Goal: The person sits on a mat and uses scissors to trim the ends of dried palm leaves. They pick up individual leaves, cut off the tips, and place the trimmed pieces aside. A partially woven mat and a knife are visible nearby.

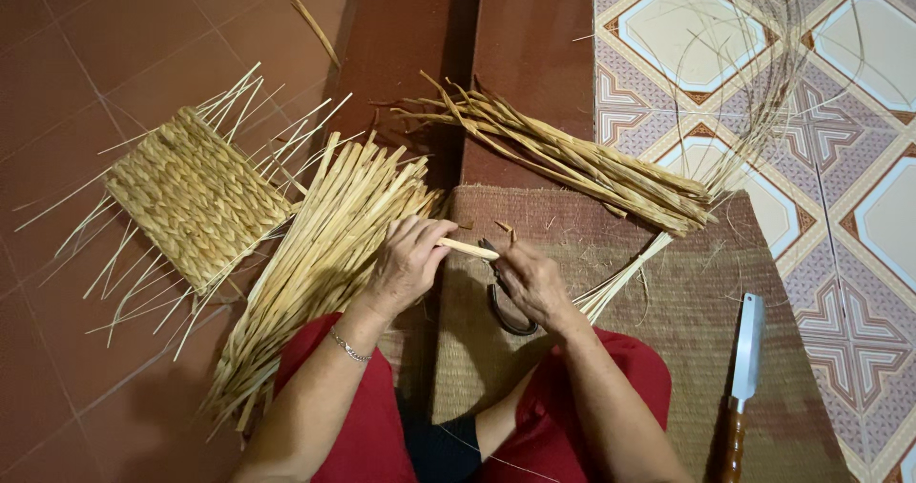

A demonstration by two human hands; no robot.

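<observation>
Between my knees, over the woven mat (592,349), my left hand (408,262) is clenched around a pale straw stalk (468,247), holding it level, and my right hand (532,281) grasps dark-handled scissors (503,302) whose blades meet the stalk's free end. I judge this as trimming one stalk at a time, with the cut at hand not yet finished.

As for what is done: a small woven panel (196,197) lies on the red tile floor (67,53) to my left, its plaited body complete-looking but with loose ends sticking out on all sides. Beside it, touching my left forearm, a thick fan of straight stalks (324,254) looks sorted. Ahead, a rougher bundle of darker stalks (572,163) lies across the mat's far edge, with thin wispy fibres (763,82) trailing over the patterned tiles (859,206); I take that as untouched stock, so much remains.

Room is tight on the left, where the fan crowds my arm. To the right the mat is barer, though a knife with a wooden handle (742,378) lies near my right knee, blade pointing away, so I would keep my elbow in.
</observation>
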